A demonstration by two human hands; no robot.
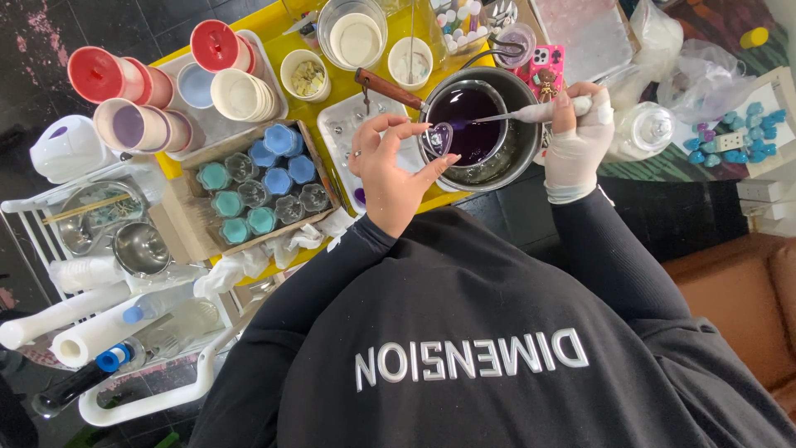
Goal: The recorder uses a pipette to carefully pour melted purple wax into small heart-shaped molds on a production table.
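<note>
Holding a small clear mould pinched between thumb and fingertips, the bare left hand hovered at the near rim of a metal pot. The gloved right hand was closed around the white-wrapped handle of a spoon, whose far end reached toward the mould, just above the dark purple liquid in the pot. The two hands were apart, one on each side of the pot, joined only where the spoon met the mould.

To the outer side of the left hand lay a white tray, and beyond it an open box of blue, teal and clear cups. A pink phone sat just past the right hand, and a wooden handle stuck out from the pot toward the tray.

The grip on the mould looked light, with long nails and only fingertips on it, so it could tip and spill. Any liquid missing the small opening would likely fall on the bare fingers, which had no glove, or drip onto the tray and the yellow table if the mould drifted off the pot. A nudge from the left wrist against the wooden handle could rock the pot. Splashes might also reach the phone.
</note>
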